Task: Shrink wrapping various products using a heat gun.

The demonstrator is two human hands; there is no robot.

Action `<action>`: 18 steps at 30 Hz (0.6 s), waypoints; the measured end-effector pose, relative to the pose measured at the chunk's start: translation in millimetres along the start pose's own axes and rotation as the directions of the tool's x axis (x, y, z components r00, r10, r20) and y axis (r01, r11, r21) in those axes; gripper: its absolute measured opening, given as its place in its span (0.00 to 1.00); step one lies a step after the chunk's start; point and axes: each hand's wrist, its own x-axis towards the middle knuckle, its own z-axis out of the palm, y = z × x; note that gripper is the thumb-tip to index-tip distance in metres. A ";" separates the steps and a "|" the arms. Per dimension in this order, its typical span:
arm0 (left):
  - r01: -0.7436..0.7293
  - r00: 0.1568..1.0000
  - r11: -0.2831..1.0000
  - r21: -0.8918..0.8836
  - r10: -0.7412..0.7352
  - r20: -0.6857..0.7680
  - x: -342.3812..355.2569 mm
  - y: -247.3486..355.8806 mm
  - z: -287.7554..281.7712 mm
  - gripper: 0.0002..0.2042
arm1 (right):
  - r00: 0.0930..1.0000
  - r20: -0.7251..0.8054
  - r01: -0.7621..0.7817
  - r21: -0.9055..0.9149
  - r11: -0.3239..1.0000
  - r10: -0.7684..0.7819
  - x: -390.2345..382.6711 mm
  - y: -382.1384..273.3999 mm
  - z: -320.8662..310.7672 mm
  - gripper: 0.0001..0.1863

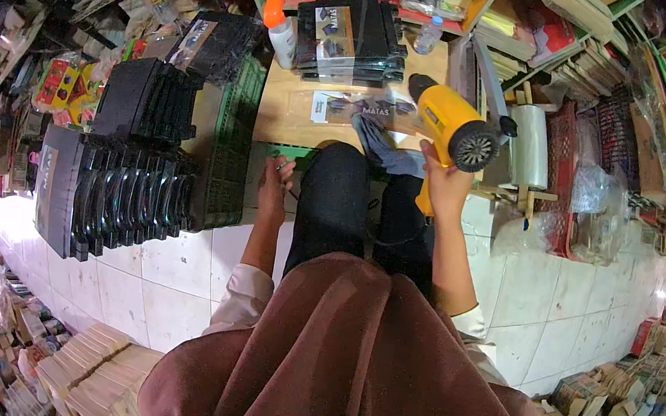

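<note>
My right hand (443, 181) grips the handle of a yellow heat gun (451, 125), its nozzle pointing left over a flat item in clear plastic wrap (348, 108) on a low wooden table (283, 110). My left hand (273, 186) rests open, fingers spread, on the near edge of a green crate (232, 146) beside my black-clad knee. A stack of wrapped black flat packs (350, 38) lies further back on the table. A grey cloth (384, 151) hangs at the table's near edge.
Rows of black plastic cases (116, 193) stand on the white tiled floor to the left. A white bottle with an orange cap (278, 28) and a roll of clear film (529, 147) flank the table. Shelves and piles of books surround the spot.
</note>
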 end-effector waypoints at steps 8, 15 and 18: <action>-0.170 0.985 0.981 0.089 0.171 -0.005 1.4 7.6 13.7 0.31 | 0.966 0.058 -0.220 0.699 0.681 0.253 70.7 -79.1 -30.9 0.18; -0.192 0.972 0.980 0.054 0.197 -0.125 49.4 36.4 0.6 0.28 | 0.886 0.305 -0.460 0.665 0.588 0.348 127.3 30.9 22.3 0.20; -0.162 0.941 0.987 0.010 0.157 -0.301 82.0 57.9 -17.1 0.27 | 0.751 0.541 -0.660 0.604 0.447 0.377 143.9 96.0 40.3 0.21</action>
